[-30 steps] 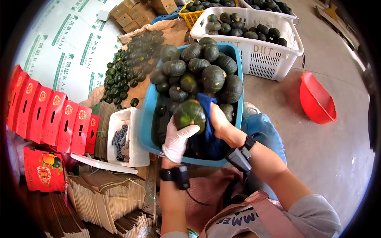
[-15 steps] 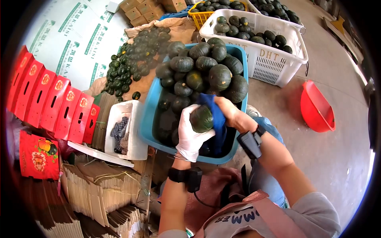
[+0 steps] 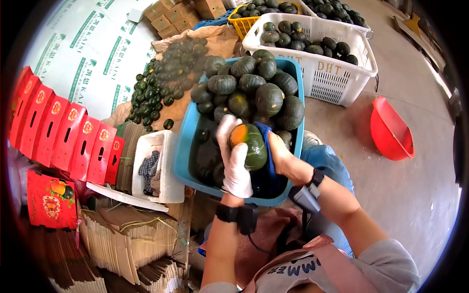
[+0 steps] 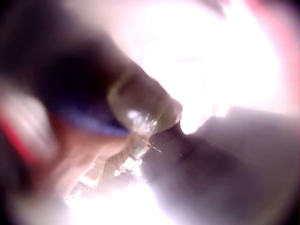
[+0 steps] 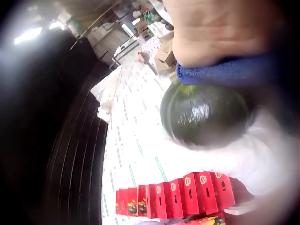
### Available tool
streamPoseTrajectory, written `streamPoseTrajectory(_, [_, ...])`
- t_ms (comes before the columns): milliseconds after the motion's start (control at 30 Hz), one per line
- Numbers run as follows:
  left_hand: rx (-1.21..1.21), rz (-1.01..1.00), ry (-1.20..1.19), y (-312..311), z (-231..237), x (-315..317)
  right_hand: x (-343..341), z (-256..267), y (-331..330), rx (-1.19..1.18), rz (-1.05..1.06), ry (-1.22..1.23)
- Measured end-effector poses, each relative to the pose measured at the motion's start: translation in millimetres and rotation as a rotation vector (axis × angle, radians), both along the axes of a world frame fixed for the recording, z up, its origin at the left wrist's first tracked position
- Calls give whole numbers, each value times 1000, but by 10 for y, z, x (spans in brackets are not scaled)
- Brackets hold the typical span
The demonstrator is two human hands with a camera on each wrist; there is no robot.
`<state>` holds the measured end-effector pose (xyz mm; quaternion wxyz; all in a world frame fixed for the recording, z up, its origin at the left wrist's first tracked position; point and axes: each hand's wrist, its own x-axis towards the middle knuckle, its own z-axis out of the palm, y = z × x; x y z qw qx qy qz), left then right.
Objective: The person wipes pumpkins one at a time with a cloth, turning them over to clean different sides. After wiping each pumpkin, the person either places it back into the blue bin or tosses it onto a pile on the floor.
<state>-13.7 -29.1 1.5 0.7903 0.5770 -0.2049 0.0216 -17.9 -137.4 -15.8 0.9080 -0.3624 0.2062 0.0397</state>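
In the head view, my left hand (image 3: 237, 172), in a white glove, grips a dark green pumpkin (image 3: 256, 150) from its left side, thumb across the near face. An orange patch shows on the pumpkin's upper left. My bare right hand (image 3: 287, 158) holds a blue cloth (image 3: 274, 181) against the pumpkin's right side; its fingertips are hidden by cloth and pumpkin. Both hands are over a blue tub (image 3: 182, 149) piled with similar pumpkins (image 3: 269, 99). The right wrist view shows the pumpkin between the cloth and the glove. Glare and blur wash out the left wrist view.
Behind the tub stands a white crate (image 3: 337, 78) of pumpkins. A red basin (image 3: 391, 129) sits on the floor to the right. At left are a white foam box (image 3: 171, 168), red cartons (image 3: 66, 132) and stacked cardboard (image 3: 127, 239). Small pumpkins (image 3: 151, 100) lie on a brown sheet.
The pumpkin has been turned in my left hand, bringing its orange patch into view. The blue cloth stays against its right side. The head view has shifted slightly.
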Motion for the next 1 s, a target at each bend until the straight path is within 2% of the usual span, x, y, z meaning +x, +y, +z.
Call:
streamPoseTrajectory(33, [20,89,-30,-31,165,-40,62,-128,98,-36,-170,-40])
streamPoseTrajectory(67, [-3,154,31,-40,48,2,-33,-266,113,-596,-180,-157])
streamPoseTrajectory(100, [-24,220,100,-29,-95,20,-203,-184,152,-1153,-175,-269])
streamPoseTrajectory(133, [104,314,46,-13,-103,63,-294,-131,185,-951,-64,-375])
streamPoseTrajectory(167, [68,224,140,61,-215,139,-317,-113,267,-1169,-177,-580])
streamPoseTrajectory(233, [212,322,-43,60,-336,164,-290,-59,260,-1433,-301,-802])
streamPoseTrajectory(267, [32,209,156,49,-417,119,-262,-32,304,-1249,-399,-694])
streamPoseTrajectory(300, [-148,94,357,0,-193,-15,-233,12,255,-1155,-327,-574])
streamPoseTrajectory(367, [-77,-1,270,19,2,-130,-11,-393,142,-284,-157,-316])
streamPoseTrajectory(400, [-179,-36,254,6,-14,-116,75,-447,42,277,42,-208])
streamPoseTrajectory(433, [-225,-66,233,-5,26,-141,21,-395,-20,180,156,-393])
streamPoseTrajectory(500, [-456,-189,260,-59,29,-194,19,-434,-95,-1700,-32,-953])
streamPoseTrajectory(533, [-423,-184,215,-52,23,-177,-50,-381,-65,-1356,85,-857])
streamPoseTrajectory(567, [-436,-178,206,-7,-23,-79,-92,-304,-62,-1364,93,-869])
streamPoseTrajectory(633, [110,4,-189,204,-76,131,-148,-117,-60,-722,13,-770])
streamPoseTrajectory(667, [158,1,-117,333,-53,144,-99,-167,-70,-580,37,-700])
streamPoseTrajectory(700, [473,118,-248,483,35,202,-62,-110,-80,-958,15,-755])
streamPoseTrajectory(767, [544,-45,-147,543,12,166,51,-278,-54,-437,-16,-765])
streamPoseTrajectory(800, [426,-75,26,466,-24,128,-7,-167,3,-217,20,-543])
streamPoseTrajectory(833, [419,-60,37,431,-55,87,0,-287,-4,-219,39,-538])
streamPoseTrajectory(900, [467,43,-114,383,-73,5,28,-495,-30,464,179,-631])
streamPoseTrajectory(933, [476,94,-156,355,-49,-41,9,-477,32,500,39,-482])
streamPoseTrajectory(967, [471,140,-254,340,-83,-47,-25,-493,111,324,-76,-490])
streamPoseTrajectory(1000, [460,177,-352,346,-119,-33,-61,-457,139,389,-76,-423])
